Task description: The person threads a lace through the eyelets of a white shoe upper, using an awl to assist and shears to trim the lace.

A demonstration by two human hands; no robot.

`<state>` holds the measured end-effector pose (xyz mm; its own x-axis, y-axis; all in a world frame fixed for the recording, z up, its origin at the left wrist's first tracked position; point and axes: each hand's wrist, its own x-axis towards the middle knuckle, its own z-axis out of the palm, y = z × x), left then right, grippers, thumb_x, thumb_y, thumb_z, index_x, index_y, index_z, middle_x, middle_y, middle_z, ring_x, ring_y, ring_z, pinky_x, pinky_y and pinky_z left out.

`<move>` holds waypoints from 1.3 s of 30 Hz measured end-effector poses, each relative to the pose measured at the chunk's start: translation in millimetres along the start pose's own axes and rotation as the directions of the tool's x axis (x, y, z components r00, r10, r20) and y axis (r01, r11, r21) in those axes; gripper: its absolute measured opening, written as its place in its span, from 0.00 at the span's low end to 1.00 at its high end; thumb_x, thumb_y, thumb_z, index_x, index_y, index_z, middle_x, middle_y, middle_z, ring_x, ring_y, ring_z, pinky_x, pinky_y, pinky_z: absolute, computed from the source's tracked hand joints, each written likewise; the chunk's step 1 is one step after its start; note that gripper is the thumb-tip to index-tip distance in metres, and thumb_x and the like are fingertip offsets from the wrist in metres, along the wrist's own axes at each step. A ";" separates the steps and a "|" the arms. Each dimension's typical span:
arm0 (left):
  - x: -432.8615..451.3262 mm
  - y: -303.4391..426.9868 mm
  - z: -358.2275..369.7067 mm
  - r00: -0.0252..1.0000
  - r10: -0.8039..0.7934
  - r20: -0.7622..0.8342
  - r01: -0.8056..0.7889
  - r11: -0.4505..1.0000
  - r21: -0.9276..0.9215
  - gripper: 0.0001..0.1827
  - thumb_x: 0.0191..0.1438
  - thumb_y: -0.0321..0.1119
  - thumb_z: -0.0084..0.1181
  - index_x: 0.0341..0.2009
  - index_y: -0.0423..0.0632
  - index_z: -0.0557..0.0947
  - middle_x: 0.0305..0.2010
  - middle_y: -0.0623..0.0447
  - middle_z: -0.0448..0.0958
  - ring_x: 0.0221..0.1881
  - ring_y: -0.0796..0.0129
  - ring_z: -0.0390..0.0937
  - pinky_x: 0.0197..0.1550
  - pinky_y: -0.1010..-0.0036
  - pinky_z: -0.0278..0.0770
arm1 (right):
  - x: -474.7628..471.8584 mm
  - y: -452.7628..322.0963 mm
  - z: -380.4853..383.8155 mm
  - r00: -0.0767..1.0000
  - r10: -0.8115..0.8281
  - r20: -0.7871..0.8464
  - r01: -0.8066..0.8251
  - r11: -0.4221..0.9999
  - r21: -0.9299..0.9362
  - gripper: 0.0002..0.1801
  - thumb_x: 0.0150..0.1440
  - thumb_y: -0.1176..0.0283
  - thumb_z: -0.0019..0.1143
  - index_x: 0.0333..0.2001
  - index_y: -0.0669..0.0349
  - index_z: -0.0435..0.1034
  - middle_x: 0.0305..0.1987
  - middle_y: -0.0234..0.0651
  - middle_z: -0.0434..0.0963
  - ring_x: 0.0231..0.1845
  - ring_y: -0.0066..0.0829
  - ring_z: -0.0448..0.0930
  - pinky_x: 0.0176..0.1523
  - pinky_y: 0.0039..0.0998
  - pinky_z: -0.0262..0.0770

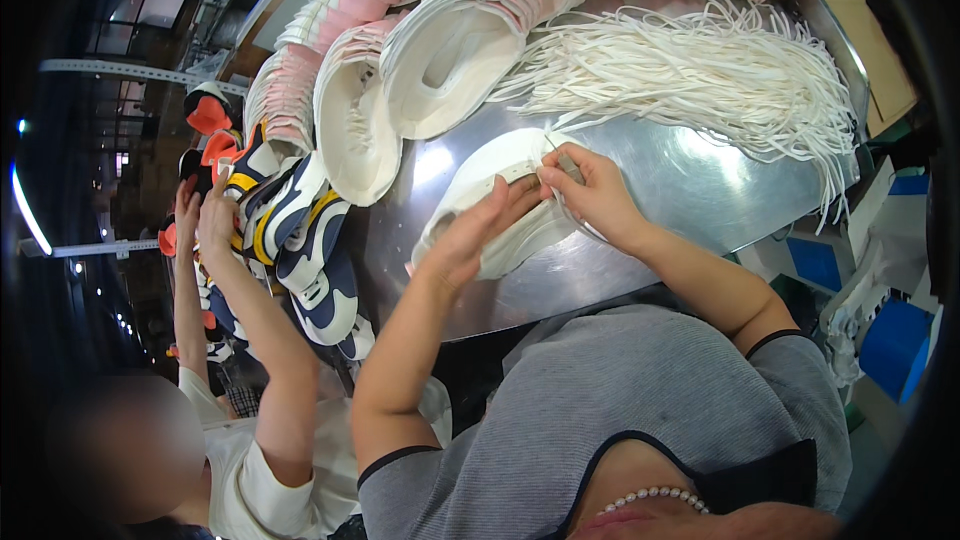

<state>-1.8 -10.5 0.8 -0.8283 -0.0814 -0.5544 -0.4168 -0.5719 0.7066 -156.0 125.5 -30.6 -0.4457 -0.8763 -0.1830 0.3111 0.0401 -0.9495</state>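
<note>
A white shoe upper lies on the metal table in front of me. My left hand holds it at the eyelet strip, thumb on the near side and fingers partly hidden by the strip. Close by, my right hand grips a small hand tool with a greyish handle and a thin metal tip, perhaps a lacing hook. That tip is at the upper end of the eyelet strip, beside a bit of white lace. A thin cord or lace hangs below my right fingers; its ends cannot be made out.
Nested stacks of white and pink shoe uppers line the table's far side. A heap of white laces covers the back right of the metal table. At left, a co-worker's hands touch navy, white and yellow shoe uppers.
</note>
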 end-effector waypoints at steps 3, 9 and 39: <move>7.5 -8.3 20.7 0.989 0.146 -0.030 -0.149 0.961 -0.235 0.40 0.67 0.59 0.40 0.69 0.39 0.58 0.69 0.44 0.63 0.70 0.60 0.61 0.70 0.65 0.59 | -3.5 -20.6 3.2 0.998 0.028 0.059 -0.037 0.988 0.149 0.07 0.61 0.70 0.58 0.38 0.62 0.72 0.25 0.28 0.78 0.20 0.11 0.68 0.25 0.17 0.62; 5.4 -11.7 22.3 0.880 0.236 -0.412 -0.307 0.944 -0.116 0.33 0.66 0.51 0.50 0.63 0.34 0.68 0.60 0.43 0.73 0.62 0.62 0.69 0.68 0.67 0.62 | -19.5 -36.2 -1.0 0.983 -0.182 -0.022 0.182 0.983 -0.004 0.13 0.60 0.76 0.57 0.47 0.61 0.64 0.27 0.30 0.79 0.28 0.16 0.76 0.30 0.19 0.68; -9.4 -36.1 11.9 0.724 0.487 -0.488 -0.527 0.848 0.064 0.13 0.65 0.32 0.53 0.51 0.41 0.80 0.46 0.52 0.80 0.45 0.71 0.77 0.48 0.76 0.76 | 8.8 -41.5 26.9 0.933 -0.126 0.337 0.292 0.812 -0.505 0.15 0.57 0.72 0.58 0.45 0.58 0.62 0.36 0.43 0.82 0.41 0.45 0.82 0.41 0.39 0.73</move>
<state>16.6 20.7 -14.3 -0.6205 -0.7357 -0.2716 0.0590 -0.3892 0.9193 -150.3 103.2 14.1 -0.1722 -0.9844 0.0348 -0.3017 0.0191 -0.9532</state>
